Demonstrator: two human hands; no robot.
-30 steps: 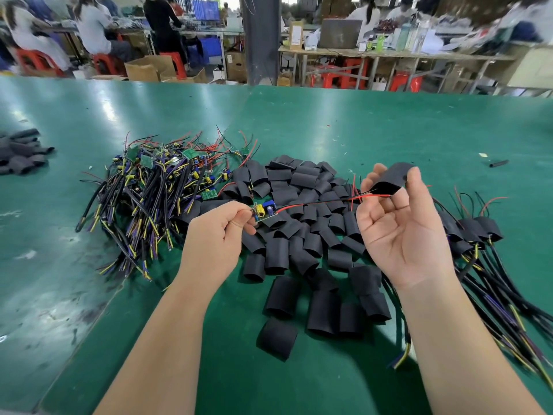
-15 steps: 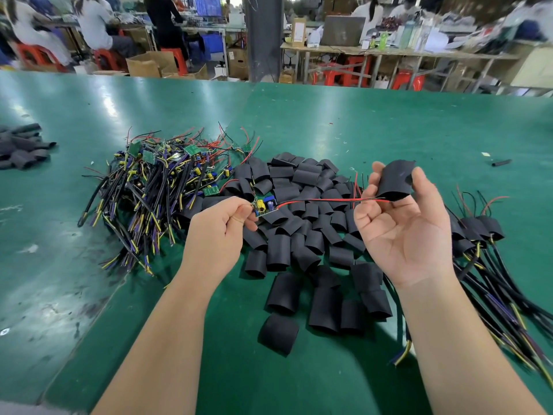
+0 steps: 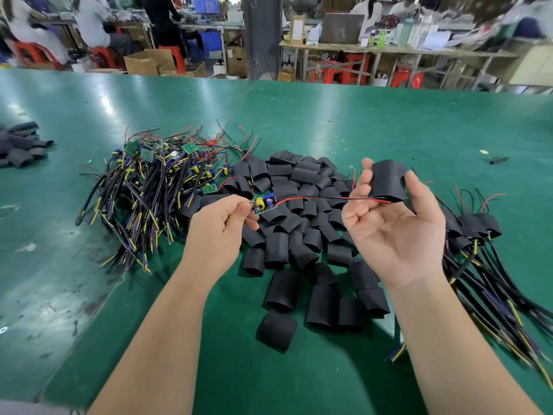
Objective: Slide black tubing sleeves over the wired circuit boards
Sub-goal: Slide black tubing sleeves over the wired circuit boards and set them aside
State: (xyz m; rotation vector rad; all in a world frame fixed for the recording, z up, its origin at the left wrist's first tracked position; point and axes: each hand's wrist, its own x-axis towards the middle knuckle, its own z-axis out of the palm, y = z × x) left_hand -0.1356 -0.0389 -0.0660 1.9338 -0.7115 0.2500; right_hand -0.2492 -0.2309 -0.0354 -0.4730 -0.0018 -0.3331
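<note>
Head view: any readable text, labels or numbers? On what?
No text can be read.
Circuit board, pinched by the left hand: any print is too small to read.
Black sleeve, held in the right hand: no marking visible.
Cardboard box on the far bench: label blurred.

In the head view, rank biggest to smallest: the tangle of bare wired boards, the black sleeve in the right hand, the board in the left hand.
1. Tangle of bare wired boards.
2. Black sleeve, held by the right hand.
3. Circuit board, pinched by the left hand.
Pile is farther yet plainly largest.
</note>
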